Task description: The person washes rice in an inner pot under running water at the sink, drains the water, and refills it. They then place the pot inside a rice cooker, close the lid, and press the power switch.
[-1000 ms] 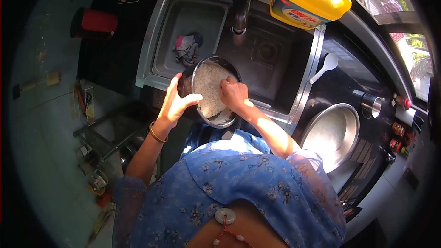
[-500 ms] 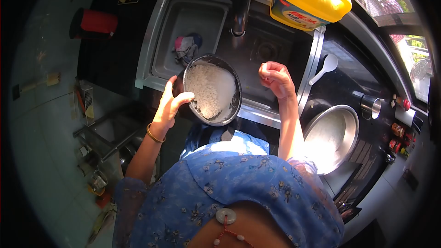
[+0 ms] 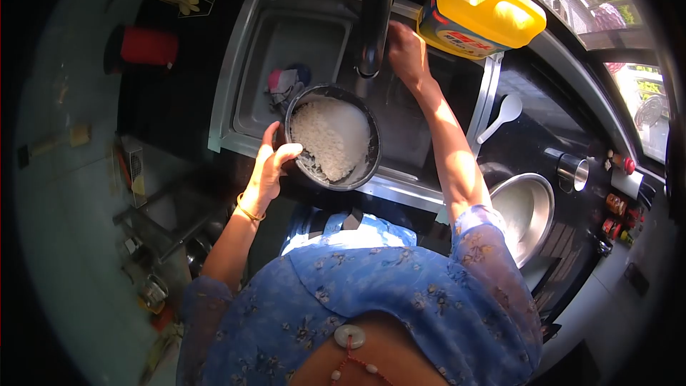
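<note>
1. A round black pot sits at the centre of the frame, tilted so that its open mouth faces the viewer. White, rice-like grains lie inside, heaped toward the left, with a paler, smoother patch at the upper right.
2. The wearer's left hand, left of centre, holds the pot by its left edge. Its grip is closed on the rim – thumb at the front, fingers around the outer side. A yellowish bangle circles the wrist.
3. The right hand reaches to the upper centre, just beside a dark faucet. The fingertips are partly hidden, so I cannot tell whether this grip is pressed together or pinching something, or whether it touches the faucet.
4. Behind the pot is a metal-edged sink; a crumpled grey and pink cloth lies in its left basin.
5. A large yellow jug stands at the upper right, near the right hand.
6. Right of centre, on the black desk, are a white spoon, a steel cup and a wide metal bowl – partly covered by the right sleeve.
</note>
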`<state>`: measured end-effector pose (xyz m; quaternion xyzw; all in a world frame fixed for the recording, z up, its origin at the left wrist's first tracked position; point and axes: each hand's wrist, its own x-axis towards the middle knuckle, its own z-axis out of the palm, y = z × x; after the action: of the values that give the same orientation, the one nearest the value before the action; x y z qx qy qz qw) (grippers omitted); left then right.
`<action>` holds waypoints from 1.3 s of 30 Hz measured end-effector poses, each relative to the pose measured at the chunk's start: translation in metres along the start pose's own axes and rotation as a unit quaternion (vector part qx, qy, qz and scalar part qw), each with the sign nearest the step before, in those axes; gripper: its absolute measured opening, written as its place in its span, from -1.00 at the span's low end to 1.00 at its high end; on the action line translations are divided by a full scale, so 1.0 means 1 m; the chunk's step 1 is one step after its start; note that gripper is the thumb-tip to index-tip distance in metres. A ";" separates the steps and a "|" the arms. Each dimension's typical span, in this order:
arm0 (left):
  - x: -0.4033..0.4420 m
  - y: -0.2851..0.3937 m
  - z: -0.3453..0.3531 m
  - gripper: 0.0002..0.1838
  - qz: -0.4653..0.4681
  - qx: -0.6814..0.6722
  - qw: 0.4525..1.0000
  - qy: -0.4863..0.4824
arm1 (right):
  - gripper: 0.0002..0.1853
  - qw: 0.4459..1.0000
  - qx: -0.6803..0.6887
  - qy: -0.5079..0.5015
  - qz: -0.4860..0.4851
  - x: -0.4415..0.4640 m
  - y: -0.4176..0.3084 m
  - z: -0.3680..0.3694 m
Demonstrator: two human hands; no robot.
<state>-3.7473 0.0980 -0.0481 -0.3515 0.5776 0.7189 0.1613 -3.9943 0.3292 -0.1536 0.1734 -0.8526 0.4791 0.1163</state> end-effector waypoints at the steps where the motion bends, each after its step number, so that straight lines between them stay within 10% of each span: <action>1: 0.004 -0.001 0.000 -0.06 -0.008 -0.014 1.000 -0.004 | -0.75 0.999 -0.002 -0.014 -0.037 0.014 -0.013 0.003; 13: 0.032 0.004 0.018 -0.04 0.017 -0.065 0.998 -0.013 | -0.36 0.950 -0.055 -0.306 0.035 0.059 -0.012 0.055; 18: 0.042 0.000 0.019 -0.05 0.038 -0.094 0.994 -0.048 | -0.30 0.982 0.072 -0.173 -0.022 0.006 -0.052 -0.005; 20: 0.040 0.004 0.024 -0.05 0.024 -0.099 0.994 -0.030 | -0.27 0.976 0.111 -0.101 0.159 -0.043 -0.020 -0.006; 24: 0.044 -0.001 0.031 -0.05 0.010 -0.096 0.995 -0.029 | -0.18 0.713 0.452 -0.201 0.497 -0.135 -0.029 -0.043; 39: 0.059 -0.030 0.049 -0.14 0.004 -0.120 0.979 -0.168 | -0.23 0.894 0.266 -0.145 0.330 -0.113 -0.042 -0.083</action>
<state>-3.7850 0.1427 -0.1061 -0.2404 0.4535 0.8321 0.2101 -3.8715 0.4006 -0.1193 -0.0262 -0.7090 0.6683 -0.2234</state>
